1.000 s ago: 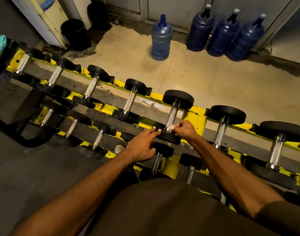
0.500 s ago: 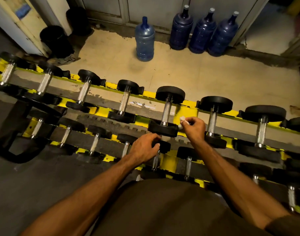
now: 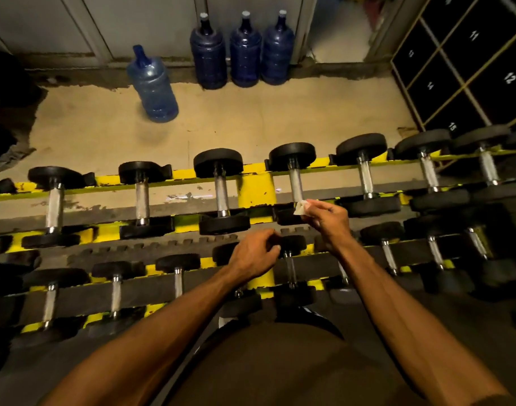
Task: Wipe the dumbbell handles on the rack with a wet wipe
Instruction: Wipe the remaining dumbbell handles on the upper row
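**Head view**

- Right hand (image 3: 327, 221): fingers curled, pinching a small crumpled white wet wipe (image 3: 300, 208) at the fingertips. The wipe sticks out to the left of this hand.
- Dumbbell handle (image 3: 296, 183): chrome, on the upper tier, running away from the right hand. The wipe sits at its near end, where the handle meets the near black head.
- Left hand (image 3: 255, 256): lower than the right hand and to its left, the two hands apart. Its fingers are curled, with the tips beside the black head of a lower dumbbell (image 3: 293, 244). Whether they grip that head cannot be told.
- Rack (image 3: 255, 186): yellow and black, two tiers, running left to right under both hands. The upper tier lies just beyond the hands and carries a row of black-headed dumbbells. The lower tier lies under the wrists and forearms and carries smaller ones.
- Light blue water bottle (image 3: 152, 86): stands on the tan floor (image 3: 251, 118), well beyond the left hand.
- Three dark blue bottles (image 3: 245, 51): in a row at the wall, well beyond both hands.
- Lockers (image 3: 467, 63): black with white numbers, well beyond the right hand and to its right.
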Demonstrator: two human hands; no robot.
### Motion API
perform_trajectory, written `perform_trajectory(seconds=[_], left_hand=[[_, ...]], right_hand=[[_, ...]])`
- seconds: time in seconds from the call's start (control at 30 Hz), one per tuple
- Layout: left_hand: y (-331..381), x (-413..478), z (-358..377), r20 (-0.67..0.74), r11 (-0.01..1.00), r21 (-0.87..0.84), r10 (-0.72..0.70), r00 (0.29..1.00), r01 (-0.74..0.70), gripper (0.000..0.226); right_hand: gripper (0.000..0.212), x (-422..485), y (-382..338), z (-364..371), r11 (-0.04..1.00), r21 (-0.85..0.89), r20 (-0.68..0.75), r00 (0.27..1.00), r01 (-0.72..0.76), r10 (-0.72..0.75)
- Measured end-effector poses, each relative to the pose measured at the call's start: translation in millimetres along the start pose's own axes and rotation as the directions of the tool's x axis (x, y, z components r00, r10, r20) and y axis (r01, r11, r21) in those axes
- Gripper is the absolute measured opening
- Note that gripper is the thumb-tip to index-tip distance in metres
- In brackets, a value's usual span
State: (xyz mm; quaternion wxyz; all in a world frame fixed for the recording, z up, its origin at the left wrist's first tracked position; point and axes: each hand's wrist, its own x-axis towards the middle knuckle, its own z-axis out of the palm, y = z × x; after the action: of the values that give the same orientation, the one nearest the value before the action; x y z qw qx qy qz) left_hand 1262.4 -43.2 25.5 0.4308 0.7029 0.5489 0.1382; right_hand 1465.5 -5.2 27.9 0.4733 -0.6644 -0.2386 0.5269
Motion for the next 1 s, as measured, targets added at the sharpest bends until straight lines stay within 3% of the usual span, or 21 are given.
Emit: perform_trajectory(seconds=[0.13, 0.3, 0.43, 0.6, 0.7, 0.8, 1.0], left_hand=[[16.5, 16.9, 11.4, -0.026, 0.999, 0.035, 0.021, 0.999, -0.020, 0.035], [33.0, 42.8, 26.0, -0.081, 0.993, 0.117, 0.024, 0.996, -0.014, 0.054], [40.3, 54.2, 39.9, -0.125, 0.989, 0.131, -0.047, 0.991, 0.063, 0.063], [42.3, 59.6, 52.7, -0.192, 0.981, 0.107, -0.138, 0.972, 0.160, 0.060], [45.4, 59.9, 60.7, -0.267, 0.975, 0.080, -0.177, 0.947, 0.205, 0.055], [49.2, 62.3, 66.3, -0.315, 0.969, 0.055, -0.212, 0.925, 0.241, 0.052], [48.2, 62.8, 66.7, -0.296, 0.966, 0.083, -0.210, 0.932, 0.244, 0.053]], right_hand=[[0.035, 16.4, -5.3, -22.7, 0.981, -0.184, 0.027, 0.998, 0.059, -0.055], [0.024, 49.8, -18.1, -36.0, 0.938, -0.334, 0.068, 0.995, 0.096, -0.078], [0.017, 79.6, -30.8, -39.2, 0.801, -0.544, 0.249, 0.960, 0.248, -0.128], [0.015, 109.9, -31.1, -33.4, 0.563, -0.746, 0.444, 0.896, 0.357, 0.019], [0.014, 119.9, -33.7, -29.5, 0.426, -0.758, 0.551, 0.834, 0.493, 0.014], [0.015, 129.5, -39.0, -26.1, 0.369, -0.692, 0.676, 0.736, 0.621, 0.031], [0.014, 126.8, -42.7, -10.5, 0.171, -0.464, 0.882, 0.471, 0.869, -0.005]])
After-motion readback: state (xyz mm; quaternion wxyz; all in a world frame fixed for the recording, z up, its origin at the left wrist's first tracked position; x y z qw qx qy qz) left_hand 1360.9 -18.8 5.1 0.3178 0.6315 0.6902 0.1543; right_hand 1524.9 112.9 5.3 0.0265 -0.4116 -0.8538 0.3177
